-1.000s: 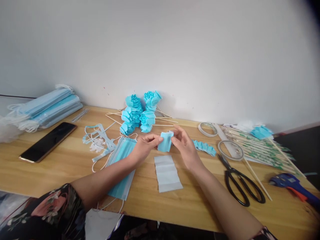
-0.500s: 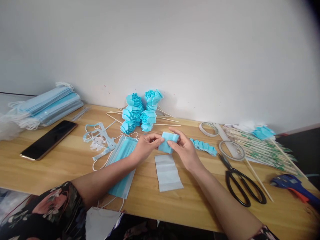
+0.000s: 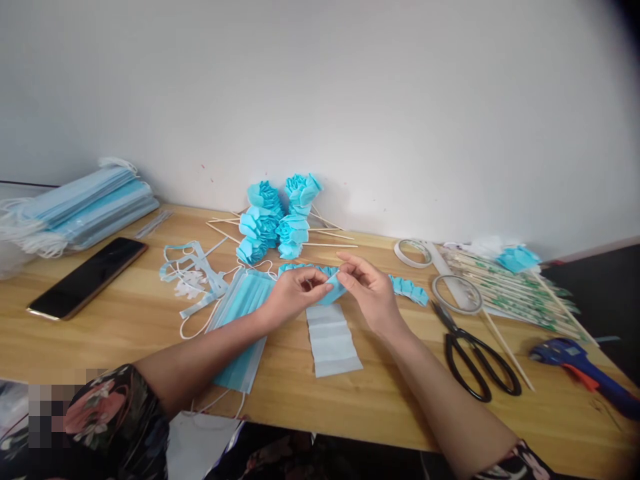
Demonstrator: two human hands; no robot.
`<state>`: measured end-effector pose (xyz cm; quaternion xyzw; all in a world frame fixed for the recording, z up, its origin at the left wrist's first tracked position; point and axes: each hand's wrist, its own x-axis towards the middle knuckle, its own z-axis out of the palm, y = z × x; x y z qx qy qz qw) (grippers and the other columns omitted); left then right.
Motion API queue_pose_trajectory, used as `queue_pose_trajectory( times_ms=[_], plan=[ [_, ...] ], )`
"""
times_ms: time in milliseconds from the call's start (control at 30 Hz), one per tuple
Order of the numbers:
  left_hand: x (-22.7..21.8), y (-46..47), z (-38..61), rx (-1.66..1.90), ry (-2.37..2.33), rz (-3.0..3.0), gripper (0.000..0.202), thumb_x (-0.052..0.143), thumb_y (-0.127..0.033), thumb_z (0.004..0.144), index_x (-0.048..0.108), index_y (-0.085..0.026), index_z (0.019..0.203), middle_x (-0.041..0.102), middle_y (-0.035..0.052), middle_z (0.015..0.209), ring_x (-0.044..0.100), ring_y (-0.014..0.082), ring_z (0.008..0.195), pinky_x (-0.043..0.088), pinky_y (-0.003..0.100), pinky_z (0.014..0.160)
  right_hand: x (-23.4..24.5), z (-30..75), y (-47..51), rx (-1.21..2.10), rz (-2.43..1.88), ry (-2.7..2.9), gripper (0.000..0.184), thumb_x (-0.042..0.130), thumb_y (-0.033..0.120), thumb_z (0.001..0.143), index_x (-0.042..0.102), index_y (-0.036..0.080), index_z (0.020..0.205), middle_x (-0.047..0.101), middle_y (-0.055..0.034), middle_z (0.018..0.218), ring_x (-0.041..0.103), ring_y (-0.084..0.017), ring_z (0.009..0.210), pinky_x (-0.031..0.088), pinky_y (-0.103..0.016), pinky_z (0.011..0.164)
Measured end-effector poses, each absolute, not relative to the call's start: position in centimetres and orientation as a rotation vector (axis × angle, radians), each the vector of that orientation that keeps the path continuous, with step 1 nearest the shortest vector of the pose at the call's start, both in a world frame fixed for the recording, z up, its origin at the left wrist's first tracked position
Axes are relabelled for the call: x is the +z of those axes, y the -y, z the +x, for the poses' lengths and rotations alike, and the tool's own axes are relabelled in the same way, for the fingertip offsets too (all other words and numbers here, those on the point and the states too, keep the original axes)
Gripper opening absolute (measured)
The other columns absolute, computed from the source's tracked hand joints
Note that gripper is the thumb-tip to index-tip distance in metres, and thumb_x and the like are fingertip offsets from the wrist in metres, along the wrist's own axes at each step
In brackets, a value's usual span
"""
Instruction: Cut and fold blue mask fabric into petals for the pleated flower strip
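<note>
Between my two hands is a small piece of blue mask fabric (image 3: 336,292), partly hidden by the fingers. My left hand (image 3: 300,292) pinches its left side with thumb and forefinger. On its right side, my right hand (image 3: 367,288) grips it the same way. Just below lies a pale, creased fabric strip (image 3: 335,341) flat on the wooden table (image 3: 390,400). A blue face mask (image 3: 245,320) with white ear loops lies under my left forearm. Behind my hands runs a row of folded blue pieces (image 3: 410,291), its middle hidden.
Blue fabric flowers (image 3: 263,223) on sticks stand near the wall. To the left are a phone (image 3: 87,277), stacked masks (image 3: 85,207) and cut trimmings (image 3: 195,273). To the right lie tape rolls (image 3: 413,253), black scissors (image 3: 477,360), wrapped sticks (image 3: 510,287) and a blue glue gun (image 3: 580,367).
The blue fabric piece has gone from showing a broad flat face to a narrower, folded or tilted shape. My fingers have drawn closer together. The whole view has shifted slightly.
</note>
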<state>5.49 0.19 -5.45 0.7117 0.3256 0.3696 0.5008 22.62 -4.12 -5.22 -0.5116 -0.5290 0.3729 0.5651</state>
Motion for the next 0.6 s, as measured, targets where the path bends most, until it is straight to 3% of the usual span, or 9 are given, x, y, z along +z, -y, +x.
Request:
queue_pose_trajectory(
  times_ms=[233,467,600],
  plan=[
    [-5.81,-0.30,5.45,0.859,-0.791,1.643,0.022,0.064,-0.035,0.077,0.065,-0.015,0.069,0.061,0.0007,0.067,0.056,0.0117,0.061,0.045,0.023,0.058,-5.37,22.66,3.97,0.807,-1.227,1.213,0.032,0.069,0.035,0.080,0.072,0.022,0.109,0.065,-0.0007,0.083,0.058,-0.014,0.073,0.049,-0.027,0.068],
    [-5.89,-0.39,5.40,0.885,-0.808,1.697,0.022,0.065,-0.034,0.078,0.065,-0.016,0.065,0.062,0.0010,0.064,0.054,0.0115,0.059,0.041,0.023,0.057,-5.46,22.69,4.08,0.750,-1.267,1.247,0.031,0.068,0.035,0.082,0.072,0.022,0.110,0.067,-0.0016,0.084,0.059,-0.015,0.073,0.049,-0.028,0.068],
    [-5.69,-0.26,5.54,0.894,-0.765,1.698,0.016,0.063,-0.031,0.079,0.065,-0.016,0.076,0.064,0.0013,0.070,0.054,0.0117,0.062,0.041,0.023,0.059,-5.05,22.42,4.28,0.657,-1.304,1.347,0.027,0.067,0.034,0.082,0.072,0.023,0.106,0.068,-0.0014,0.081,0.061,-0.017,0.072,0.050,-0.031,0.069]
  ],
)
